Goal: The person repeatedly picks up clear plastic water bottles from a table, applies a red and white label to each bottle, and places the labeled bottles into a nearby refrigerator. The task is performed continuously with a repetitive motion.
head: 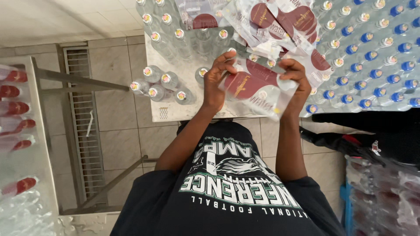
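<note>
Pale square floor tiles (116, 109) and a long metal drain grate (83, 122) lie below you, and a white table (175, 114) stands in front of your dark printed shirt. Your two hands are raised over its near edge. Your left hand (215, 83) and right hand (296, 81) both grip one clear, glossy plastic label sleeve (253, 87) with a maroon oval on it; the fingers (225, 59) of each hand are curled shut, pinching its crinkled left and right edges so it stretches between them. Just beyond the sleeve a loose heap of more such sleeves (271, 22) lies on the bottles, too overlapped to count. At the table's left stand five clear round bottles (162, 85) with pale caps in a close cluster, with more behind them. To the right, blue-capped bottles (372, 65) stand in tight rows, too many to count. On a rack at far left you can see about six bottles with red labels (13, 113), blurred.
</note>
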